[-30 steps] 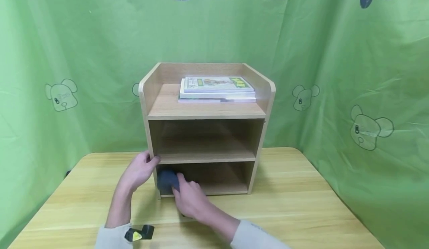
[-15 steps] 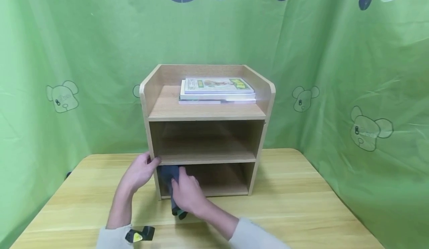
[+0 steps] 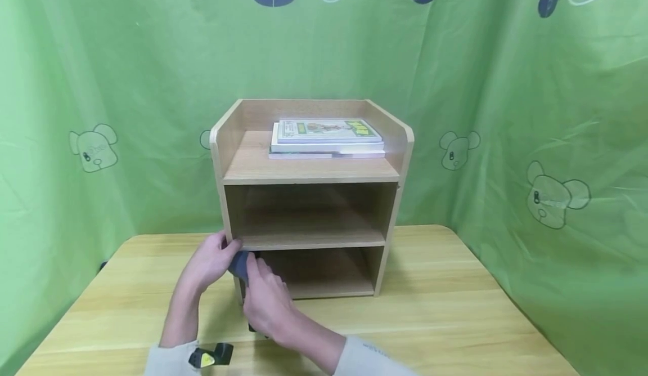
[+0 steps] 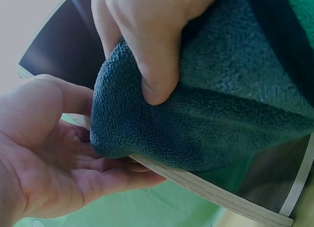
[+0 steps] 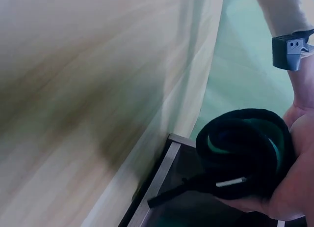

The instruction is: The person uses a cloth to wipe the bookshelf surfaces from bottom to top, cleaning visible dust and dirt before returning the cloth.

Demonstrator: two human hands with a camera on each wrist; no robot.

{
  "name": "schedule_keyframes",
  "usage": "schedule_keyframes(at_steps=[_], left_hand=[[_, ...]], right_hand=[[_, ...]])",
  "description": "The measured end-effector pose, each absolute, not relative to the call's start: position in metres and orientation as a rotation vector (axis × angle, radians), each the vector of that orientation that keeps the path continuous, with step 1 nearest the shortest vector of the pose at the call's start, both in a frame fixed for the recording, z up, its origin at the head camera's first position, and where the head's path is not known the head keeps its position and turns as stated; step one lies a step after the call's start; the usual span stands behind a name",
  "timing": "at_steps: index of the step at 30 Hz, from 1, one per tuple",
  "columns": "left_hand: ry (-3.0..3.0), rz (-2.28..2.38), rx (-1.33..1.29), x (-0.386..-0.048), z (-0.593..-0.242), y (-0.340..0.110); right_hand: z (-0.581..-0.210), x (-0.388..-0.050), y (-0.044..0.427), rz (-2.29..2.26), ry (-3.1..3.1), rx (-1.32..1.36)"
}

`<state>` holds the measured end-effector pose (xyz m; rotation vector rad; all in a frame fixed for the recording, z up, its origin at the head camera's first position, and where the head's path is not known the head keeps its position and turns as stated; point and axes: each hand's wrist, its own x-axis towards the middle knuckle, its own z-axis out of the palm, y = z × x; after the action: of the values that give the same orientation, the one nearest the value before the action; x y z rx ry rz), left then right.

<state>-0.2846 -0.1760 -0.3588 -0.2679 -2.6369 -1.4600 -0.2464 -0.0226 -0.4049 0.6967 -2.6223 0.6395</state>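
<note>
From my station, the head view shows a wooden shelf unit (image 3: 311, 171) standing on the table (image 3: 466, 308), with an open top and two compartments beneath. The right hand (image 3: 270, 303) pinches a dark blue-green cloth (image 3: 239, 266) that is folded over on itself; in the left wrist view I see the thumb pressing into its pile. The cloth lies at the front edge of the unit's left side panel (image 4: 206, 187), level with the lower compartment and just below the middle shelf, its fold lapping over that edge. Its lower end hangs beneath the right hand.

On my right wrist view that end looks coiled, with green showing inside the dark rim and a small white strip (image 5: 230, 182) near it. The left hand (image 3: 208, 260) grips the same panel just above, fingers curled along the outer side; the cloth covers the thumb's tip, and I can't tell whether the two touch.

A small stack of books (image 3: 326, 138) lies flat on the unit's top. A black device (image 3: 212, 356) sits at the left sleeve (image 3: 172, 360), and a green printed curtain (image 3: 324, 49) hangs behind everything.
</note>
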Motion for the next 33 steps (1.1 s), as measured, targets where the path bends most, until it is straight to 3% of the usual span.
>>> schedule_keyframes(at_steps=[13,24,33], left_hand=[[-2.631,-1.473,-0.256,-0.283,-0.358,-0.174],[-2.633,-1.466,-0.272,-0.282,-0.361,-0.172],[-2.636,-1.473,-0.261,-0.281,-0.359,-0.172]], right_hand=[[-0.408,-0.247,-0.024,0.357,-2.718,0.671],[-0.436,-0.255,-0.018,0.626,-2.845,0.703],[-0.436,-0.249,-0.02,0.568,-2.922,0.704]])
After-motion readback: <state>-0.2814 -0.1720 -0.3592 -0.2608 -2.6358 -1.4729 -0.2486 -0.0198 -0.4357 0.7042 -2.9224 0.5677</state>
